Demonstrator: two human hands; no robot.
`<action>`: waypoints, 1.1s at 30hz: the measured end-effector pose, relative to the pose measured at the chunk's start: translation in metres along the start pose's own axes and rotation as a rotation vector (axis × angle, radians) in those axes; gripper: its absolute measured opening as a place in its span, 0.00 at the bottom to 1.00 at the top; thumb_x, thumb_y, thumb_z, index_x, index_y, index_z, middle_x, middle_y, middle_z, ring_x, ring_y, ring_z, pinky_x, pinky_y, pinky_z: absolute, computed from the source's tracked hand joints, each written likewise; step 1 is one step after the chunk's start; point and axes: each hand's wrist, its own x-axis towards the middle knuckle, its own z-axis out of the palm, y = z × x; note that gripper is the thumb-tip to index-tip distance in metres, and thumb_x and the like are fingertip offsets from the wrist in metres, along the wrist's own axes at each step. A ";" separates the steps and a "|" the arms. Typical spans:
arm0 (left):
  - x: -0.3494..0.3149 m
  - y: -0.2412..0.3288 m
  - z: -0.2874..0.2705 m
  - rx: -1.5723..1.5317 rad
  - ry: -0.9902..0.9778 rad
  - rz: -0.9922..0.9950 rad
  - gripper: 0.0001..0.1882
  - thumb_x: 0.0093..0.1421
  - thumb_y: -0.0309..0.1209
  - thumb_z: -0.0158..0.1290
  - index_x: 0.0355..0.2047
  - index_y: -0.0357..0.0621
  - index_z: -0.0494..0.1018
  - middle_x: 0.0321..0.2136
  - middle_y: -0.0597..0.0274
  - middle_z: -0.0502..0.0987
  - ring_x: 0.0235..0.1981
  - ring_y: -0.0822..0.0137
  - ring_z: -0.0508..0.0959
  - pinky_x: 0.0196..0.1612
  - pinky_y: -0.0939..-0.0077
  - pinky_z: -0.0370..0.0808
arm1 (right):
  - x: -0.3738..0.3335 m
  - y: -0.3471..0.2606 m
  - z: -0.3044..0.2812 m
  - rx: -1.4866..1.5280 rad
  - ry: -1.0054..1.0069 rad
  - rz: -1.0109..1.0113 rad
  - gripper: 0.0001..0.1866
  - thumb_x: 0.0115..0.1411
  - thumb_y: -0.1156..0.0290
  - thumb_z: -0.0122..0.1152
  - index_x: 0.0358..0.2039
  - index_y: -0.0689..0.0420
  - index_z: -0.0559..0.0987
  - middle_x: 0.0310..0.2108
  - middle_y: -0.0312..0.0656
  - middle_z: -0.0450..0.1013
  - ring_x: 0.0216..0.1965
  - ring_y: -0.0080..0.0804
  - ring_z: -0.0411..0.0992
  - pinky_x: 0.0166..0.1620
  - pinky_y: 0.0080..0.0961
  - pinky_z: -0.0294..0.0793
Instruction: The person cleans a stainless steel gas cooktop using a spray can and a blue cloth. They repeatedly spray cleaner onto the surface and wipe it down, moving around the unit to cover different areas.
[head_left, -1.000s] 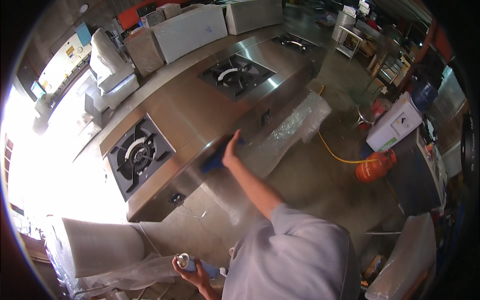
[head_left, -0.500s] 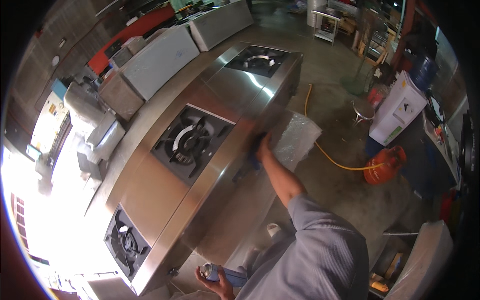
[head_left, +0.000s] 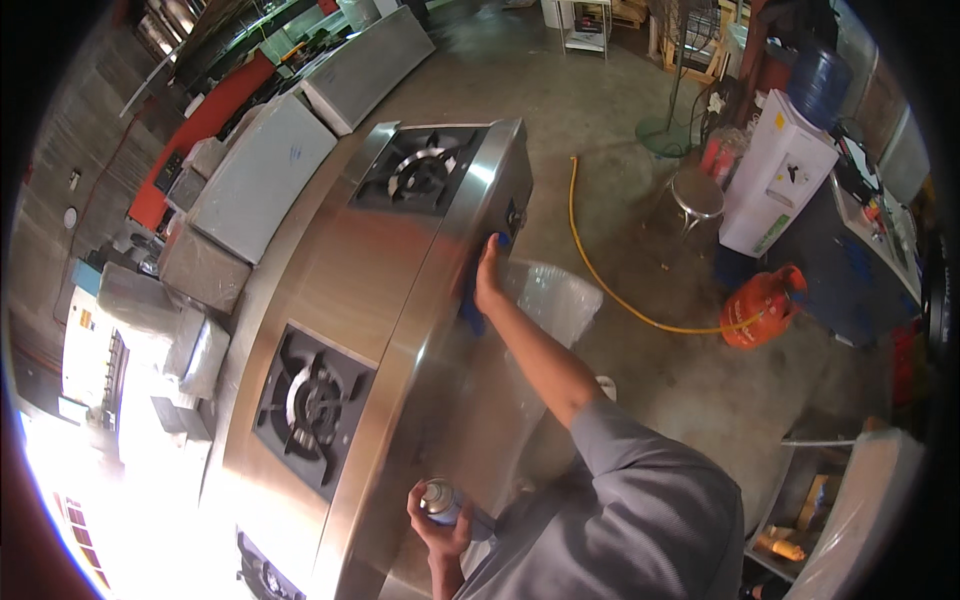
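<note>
In my left hand (head_left: 440,535) I hold a spray can (head_left: 441,499) upright and tilted, with my fingers wrapped round it. My right arm reaches out to the front side of a long stainless steel stove (head_left: 345,255). There my right hand (head_left: 488,280) presses a blue cloth (head_left: 471,316) against the steel panel just below the top edge. Part of the cloth is hidden behind the hand. Black burner grates (head_left: 316,395) sit in the top, with another burner (head_left: 424,172) at the far end, near a control knob (head_left: 514,217).
Clear plastic sheeting (head_left: 555,300) lies beside the stove. A yellow hose (head_left: 610,285) runs over the floor to an orange gas cylinder (head_left: 762,306). A round stool (head_left: 697,192) and a water dispenser (head_left: 778,175) stand at the right. Wrapped units (head_left: 262,175) line the left.
My right hand with the blue cloth has moved farther along the stove's front toward its far end. The left hand has come up slightly with the spray can, and the view has shifted.
</note>
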 end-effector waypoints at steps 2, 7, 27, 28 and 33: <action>0.026 0.008 0.046 -0.010 0.005 -0.074 0.43 0.48 0.28 0.70 0.63 0.39 0.61 0.42 0.51 0.79 0.40 0.62 0.81 0.47 0.65 0.79 | 0.050 -0.004 -0.019 0.016 -0.003 0.061 0.60 0.63 0.17 0.31 0.80 0.52 0.39 0.82 0.39 0.34 0.81 0.36 0.35 0.78 0.36 0.32; 0.085 0.034 0.165 -0.136 -0.006 -0.243 0.43 0.52 0.28 0.68 0.65 0.41 0.57 0.46 0.51 0.75 0.42 0.60 0.81 0.48 0.63 0.79 | 0.045 -0.004 -0.045 0.041 -0.115 0.252 0.60 0.64 0.19 0.32 0.80 0.52 0.39 0.82 0.38 0.33 0.81 0.35 0.34 0.78 0.34 0.30; 0.343 0.048 0.375 0.089 -0.172 0.019 0.41 0.47 0.30 0.73 0.60 0.41 0.65 0.49 0.41 0.76 0.45 0.50 0.82 0.47 0.59 0.80 | 0.264 -0.176 -0.102 0.063 -0.204 0.176 0.48 0.70 0.31 0.41 0.77 0.56 0.54 0.77 0.41 0.53 0.77 0.40 0.48 0.77 0.41 0.43; 0.357 0.052 0.379 0.074 -0.126 0.017 0.41 0.47 0.31 0.73 0.60 0.41 0.65 0.50 0.40 0.76 0.45 0.50 0.82 0.47 0.59 0.80 | 0.270 -0.180 -0.112 0.060 -0.139 0.205 0.46 0.70 0.33 0.43 0.76 0.55 0.57 0.76 0.43 0.56 0.76 0.40 0.51 0.76 0.41 0.45; 0.427 0.055 0.367 -0.027 0.037 -0.042 0.43 0.47 0.30 0.73 0.61 0.43 0.64 0.50 0.39 0.77 0.46 0.51 0.82 0.48 0.59 0.80 | 0.304 -0.237 -0.166 0.241 -0.059 0.354 0.43 0.69 0.36 0.45 0.69 0.60 0.69 0.68 0.46 0.68 0.70 0.44 0.62 0.73 0.43 0.54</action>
